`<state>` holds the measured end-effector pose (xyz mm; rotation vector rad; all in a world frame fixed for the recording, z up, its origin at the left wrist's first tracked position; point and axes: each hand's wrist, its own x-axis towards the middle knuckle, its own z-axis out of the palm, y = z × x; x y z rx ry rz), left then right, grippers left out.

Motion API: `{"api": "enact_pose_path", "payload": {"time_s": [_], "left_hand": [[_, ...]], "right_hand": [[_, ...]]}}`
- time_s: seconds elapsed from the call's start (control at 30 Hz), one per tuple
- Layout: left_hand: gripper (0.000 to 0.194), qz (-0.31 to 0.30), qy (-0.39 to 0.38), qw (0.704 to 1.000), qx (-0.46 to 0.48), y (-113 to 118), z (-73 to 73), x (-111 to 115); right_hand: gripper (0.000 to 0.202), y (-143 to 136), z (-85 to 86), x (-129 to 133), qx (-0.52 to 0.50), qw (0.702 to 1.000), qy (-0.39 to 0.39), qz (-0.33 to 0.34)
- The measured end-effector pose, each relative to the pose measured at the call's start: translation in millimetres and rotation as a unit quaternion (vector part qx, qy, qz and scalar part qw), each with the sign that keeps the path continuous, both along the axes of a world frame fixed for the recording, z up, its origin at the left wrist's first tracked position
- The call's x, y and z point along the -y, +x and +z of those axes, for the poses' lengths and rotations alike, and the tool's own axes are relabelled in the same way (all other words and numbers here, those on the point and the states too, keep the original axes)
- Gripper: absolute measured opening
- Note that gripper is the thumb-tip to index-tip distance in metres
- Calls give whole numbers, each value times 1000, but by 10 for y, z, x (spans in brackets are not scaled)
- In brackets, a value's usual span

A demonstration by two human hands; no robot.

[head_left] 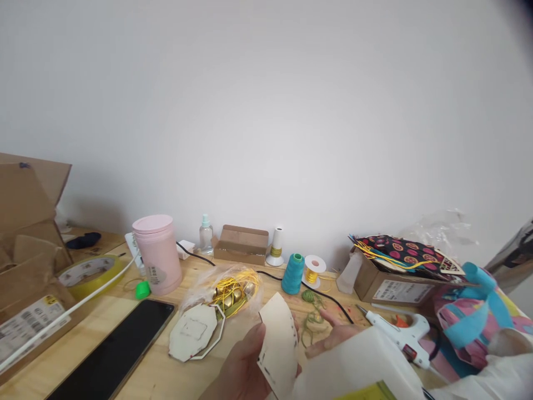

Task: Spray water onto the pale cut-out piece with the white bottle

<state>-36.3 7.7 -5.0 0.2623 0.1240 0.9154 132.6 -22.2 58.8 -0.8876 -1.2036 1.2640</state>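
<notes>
A: Nearest lot?
B: Left hand (244, 364), fingers closed on a curved pale card panel (278, 344), held upright above the table's (137, 378) front edge. Right hand (333, 333) just behind it, fingers loosely spread; whether it touches the panel, cannot tell.

A: Mid-table?
B: Flat octagonal cut-out (194, 330) left of the panel. Black phone (116, 350) further left. White glue gun (400, 333) to the right. Bag of gold bells (231, 291) behind the cut-out. Green thread tangle (312, 316).

A: Back row?
B: Pink flask (157, 254), yellow tape roll (89, 273), teal thread cone (293, 273), small cardboard box (242, 243) against the wall
</notes>
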Motion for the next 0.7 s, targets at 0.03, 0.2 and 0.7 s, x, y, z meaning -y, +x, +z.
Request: {"api": "enact_pose_path", "payload": {"time_s": [0.03, 0.2, 0.7], "left_hand": [[27, 0, 2, 1000, 1, 0, 0, 0], [28, -18, 1, 1000, 5, 11, 21, -1], [29, -23, 11, 1000, -11, 0, 59, 24]], "right_hand": [[51, 5, 3, 6, -5, 1000, -5, -3], [53, 19, 1, 15, -56, 998, -34, -12], [44, 72, 3, 4, -65, 995, -77, -23]]}}
